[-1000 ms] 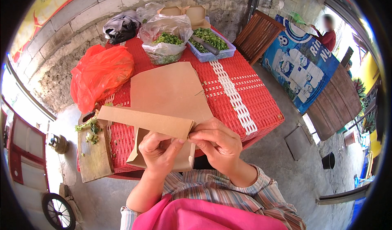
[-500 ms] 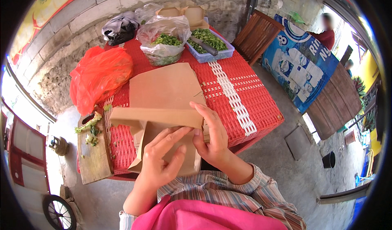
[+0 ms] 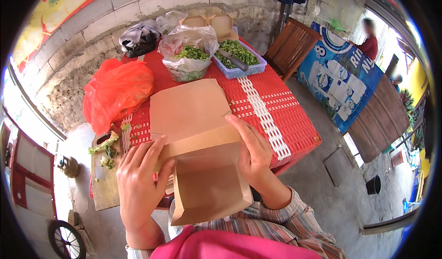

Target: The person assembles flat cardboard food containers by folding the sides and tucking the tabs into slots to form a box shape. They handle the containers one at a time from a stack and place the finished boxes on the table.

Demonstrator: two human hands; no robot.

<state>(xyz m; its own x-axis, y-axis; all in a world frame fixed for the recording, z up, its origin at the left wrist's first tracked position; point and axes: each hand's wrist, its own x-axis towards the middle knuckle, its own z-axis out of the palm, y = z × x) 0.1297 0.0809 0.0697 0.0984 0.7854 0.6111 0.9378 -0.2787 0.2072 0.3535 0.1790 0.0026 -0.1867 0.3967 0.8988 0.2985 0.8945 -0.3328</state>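
Observation:
A brown paperboard food box [image 3: 209,185] with raised side walls is tilted towards me at the table's near edge. My left hand [image 3: 142,174] grips its far left corner, thumb and fingers pinching the folded wall. On the opposite side, my right hand [image 3: 255,155] holds the right wall, with its index finger stretched along the far corner. Just beyond the box's far wall lies a flat brown cardboard panel [image 3: 189,105]; I cannot tell whether it is joined to the box. The box's inside holds nothing.
On the red woven table [image 3: 285,107] are a red plastic bag [image 3: 115,93], a clear bag of chopped greens [image 3: 189,59], a blue tub of greens [image 3: 237,61] with a knife [image 3: 232,59], and a wooden cutting board [image 3: 106,185] with vegetable scraps. A wooden chair [image 3: 294,43] stands behind; a person [image 3: 368,43] is far right.
My left hand has shifted from the box's right corner to its left corner. The box has opened out, its walls raised and its inside turned towards me. My right hand keeps to the right side.

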